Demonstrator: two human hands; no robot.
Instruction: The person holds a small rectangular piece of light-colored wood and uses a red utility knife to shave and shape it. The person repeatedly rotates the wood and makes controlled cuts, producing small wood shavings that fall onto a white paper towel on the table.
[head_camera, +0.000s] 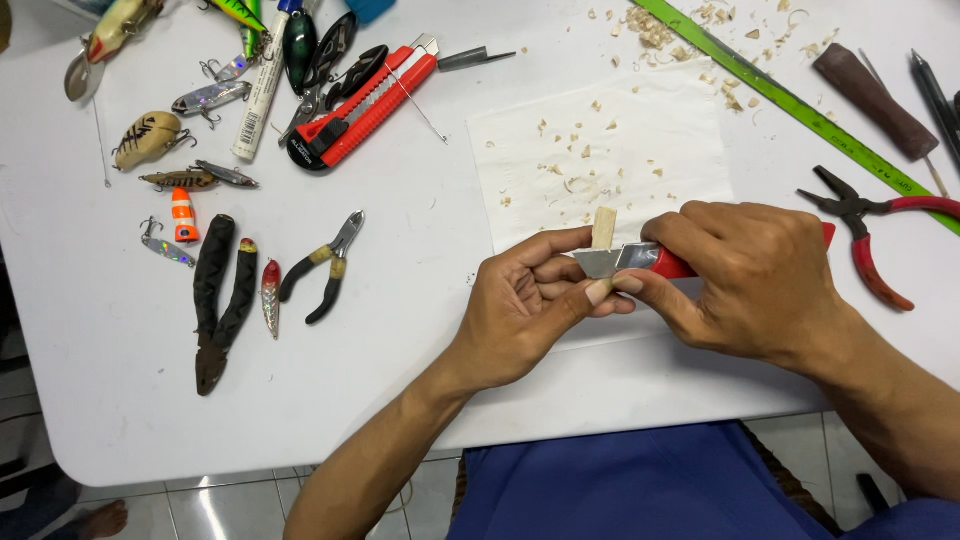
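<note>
My left hand (525, 305) pinches a small pale wooden piece (604, 227) that sticks up between its fingers. My right hand (755, 280) grips a red-handled utility knife (668, 263), its silver blade (605, 262) lying across the wood near my left thumb. Both hands hover over the near edge of a white paper sheet (640, 150) dotted with wood shavings, on a white table (420, 330).
Fishing lures (150, 135) lie at the left with black-handled pliers (325, 265), dark long-handled pliers (222, 300) and a big red cutter (360, 105). A green ruler (800, 105), red pliers (870, 235) and a brown block (875, 100) lie at the right.
</note>
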